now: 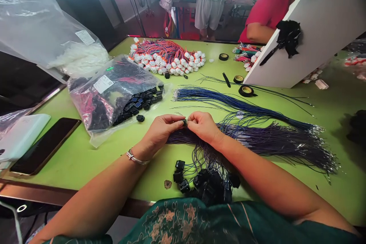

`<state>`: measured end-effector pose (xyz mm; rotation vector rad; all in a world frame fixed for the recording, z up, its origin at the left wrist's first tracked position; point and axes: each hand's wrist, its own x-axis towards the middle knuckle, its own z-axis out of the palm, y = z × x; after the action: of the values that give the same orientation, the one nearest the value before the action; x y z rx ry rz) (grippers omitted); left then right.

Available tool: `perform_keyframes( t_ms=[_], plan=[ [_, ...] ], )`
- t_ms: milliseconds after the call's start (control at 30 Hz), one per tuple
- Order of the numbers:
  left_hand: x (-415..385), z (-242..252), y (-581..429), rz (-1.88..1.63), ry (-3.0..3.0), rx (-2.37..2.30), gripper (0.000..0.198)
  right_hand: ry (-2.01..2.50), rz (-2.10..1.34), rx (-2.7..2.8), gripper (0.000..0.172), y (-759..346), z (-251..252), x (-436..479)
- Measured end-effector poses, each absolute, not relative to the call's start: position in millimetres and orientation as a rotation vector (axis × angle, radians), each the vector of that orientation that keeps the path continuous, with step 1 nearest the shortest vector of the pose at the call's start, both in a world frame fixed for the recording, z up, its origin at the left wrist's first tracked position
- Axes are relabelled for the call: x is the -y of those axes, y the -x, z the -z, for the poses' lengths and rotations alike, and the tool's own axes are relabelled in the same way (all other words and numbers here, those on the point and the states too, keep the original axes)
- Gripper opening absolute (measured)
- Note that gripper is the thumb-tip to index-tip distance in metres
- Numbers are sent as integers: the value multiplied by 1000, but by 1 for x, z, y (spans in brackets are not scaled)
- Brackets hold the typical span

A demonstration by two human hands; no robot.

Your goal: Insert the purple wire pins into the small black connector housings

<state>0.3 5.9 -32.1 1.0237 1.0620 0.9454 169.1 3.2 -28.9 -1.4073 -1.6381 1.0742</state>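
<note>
My left hand (163,127) and my right hand (201,126) meet over the middle of the green table (85,152). Both pinch a small black connector (184,121) between their fingertips, and thin wire ends stick out above it. Under my hands lies a bundle of purple wires (274,141). A bundle of blue wires (228,101) fans out just beyond. Near my body sits a heap of black connectors with wires fitted (206,185). A silver bracelet rings my left wrist.
A clear bag of black connectors (114,95) lies open at left, beside a phone (45,145) and a white box (23,135). Red-blue harnesses with white plugs (167,57) are piled at the back. Tape rolls (246,90) and a white board (311,26) stand right. A person in red sits beyond.
</note>
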Motion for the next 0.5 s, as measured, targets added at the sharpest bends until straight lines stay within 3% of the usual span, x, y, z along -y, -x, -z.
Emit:
perform_keyframes(
  t_ms=[167, 400, 500],
  plan=[
    [-4, 19, 3, -760, -1164, -1084, 27, 1384, -1103, 1802, 11, -183, 16, -6],
    [11, 11, -8, -513, -1450, -958, 18, 1574, -405, 2306, 15, -172, -2, -55],
    [12, 13, -8, -528, -1490, -937, 19, 1664, -369, 2378, 16, -147, 8, -81]
  ],
)
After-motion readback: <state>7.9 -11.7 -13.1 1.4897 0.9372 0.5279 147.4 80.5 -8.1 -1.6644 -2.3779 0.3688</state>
